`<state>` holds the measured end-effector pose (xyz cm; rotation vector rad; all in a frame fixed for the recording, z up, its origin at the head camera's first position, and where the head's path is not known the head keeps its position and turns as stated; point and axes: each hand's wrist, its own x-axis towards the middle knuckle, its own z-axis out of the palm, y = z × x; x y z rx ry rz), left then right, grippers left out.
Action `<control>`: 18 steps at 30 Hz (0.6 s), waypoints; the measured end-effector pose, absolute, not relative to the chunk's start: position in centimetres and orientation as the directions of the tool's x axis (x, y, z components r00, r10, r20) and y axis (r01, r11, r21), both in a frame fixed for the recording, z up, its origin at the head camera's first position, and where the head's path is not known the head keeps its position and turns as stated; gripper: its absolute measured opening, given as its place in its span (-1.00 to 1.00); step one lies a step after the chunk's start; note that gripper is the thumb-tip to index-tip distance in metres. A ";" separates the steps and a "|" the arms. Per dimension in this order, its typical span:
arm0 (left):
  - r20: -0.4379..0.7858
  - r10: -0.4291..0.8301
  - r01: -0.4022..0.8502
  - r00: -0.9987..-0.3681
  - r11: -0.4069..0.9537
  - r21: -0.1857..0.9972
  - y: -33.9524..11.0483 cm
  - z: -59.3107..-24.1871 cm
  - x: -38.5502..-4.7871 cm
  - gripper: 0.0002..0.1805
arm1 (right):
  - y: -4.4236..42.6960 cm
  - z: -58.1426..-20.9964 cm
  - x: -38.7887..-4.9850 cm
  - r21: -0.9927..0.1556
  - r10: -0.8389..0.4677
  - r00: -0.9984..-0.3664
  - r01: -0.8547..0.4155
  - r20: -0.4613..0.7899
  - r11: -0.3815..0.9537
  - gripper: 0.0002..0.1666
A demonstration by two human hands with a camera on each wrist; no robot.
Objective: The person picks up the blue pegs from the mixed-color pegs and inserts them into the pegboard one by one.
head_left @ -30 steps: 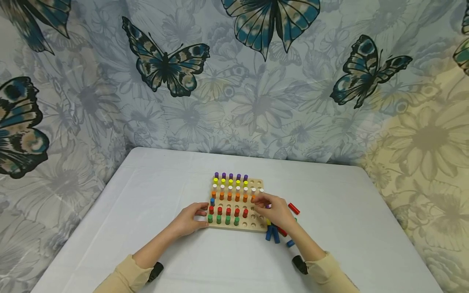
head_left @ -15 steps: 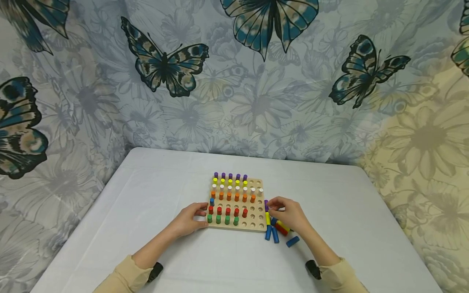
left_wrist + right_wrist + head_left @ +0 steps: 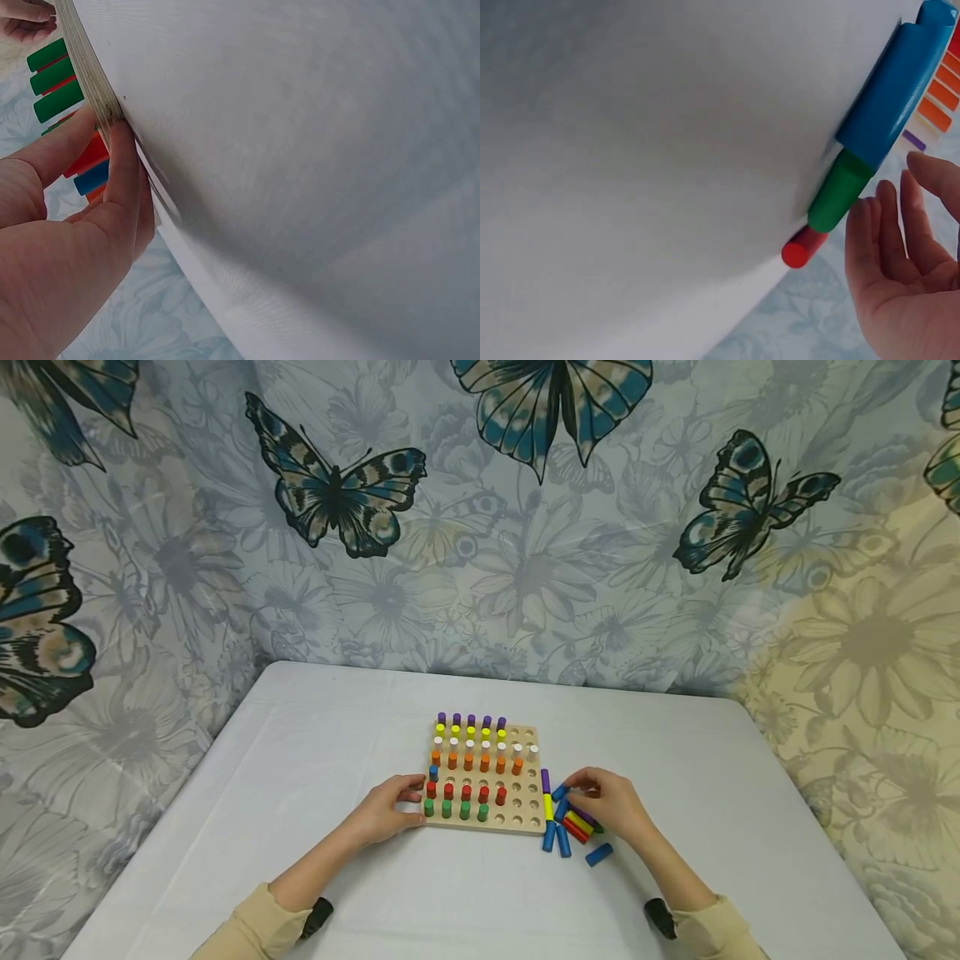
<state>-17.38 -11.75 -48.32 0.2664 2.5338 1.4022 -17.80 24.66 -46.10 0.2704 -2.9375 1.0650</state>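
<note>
A wooden pegboard (image 3: 483, 828) carries upright rows of purple, yellow, white, orange, red and green pegs, with one blue peg (image 3: 433, 774) at the left. My left hand (image 3: 386, 812) holds its left edge; in the left wrist view, thumb and forefinger meet around the board's edge (image 3: 91, 75). Right of the board, my right hand (image 3: 611, 802) hovers over loose pegs, fingertips close to a blue peg (image 3: 560, 792). Seen from the right wrist, its fingers are spread and bent slightly, with nothing between them, beside a blue peg (image 3: 881, 90) and a green peg (image 3: 841, 191).
Loose pegs lie beside the board: a purple one (image 3: 545, 781), a yellow one (image 3: 547, 807), a red one (image 3: 576, 832) and several blue, one blue peg (image 3: 599, 855) lying apart. A white-covered table (image 3: 360, 718) meets butterfly-patterned cloth (image 3: 540, 568) behind.
My right hand has moved right, away from the board's orange row, to above the loose pegs. An orange peg now stands uncovered there. The left hand stays at the edge.
</note>
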 end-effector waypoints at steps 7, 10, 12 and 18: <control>-0.109 0.277 0.055 -0.955 0.523 0.850 -11.9 -48.5 -17.4 -0.32 | 25.2 -46.1 -17.5 -0.562 -0.136 -0.990 -0.136 0.042 0.816 -0.80; -0.108 0.276 0.054 -0.955 0.522 0.851 -11.9 -48.4 -17.3 -0.32 | 25.3 -46.1 -17.5 -0.538 -0.130 -0.991 -0.126 0.031 0.833 -0.80; -0.106 0.276 0.056 -0.955 0.521 0.851 -11.9 -48.3 -17.3 -0.32 | 25.3 -46.1 -17.5 -0.529 -0.130 -0.991 -0.123 0.024 0.840 -0.80; -0.105 0.283 0.061 -0.953 0.521 0.851 -11.9 -48.3 -17.3 -0.32 | 25.5 -46.1 -17.6 -0.513 -0.146 -0.989 -0.125 0.000 0.849 -0.79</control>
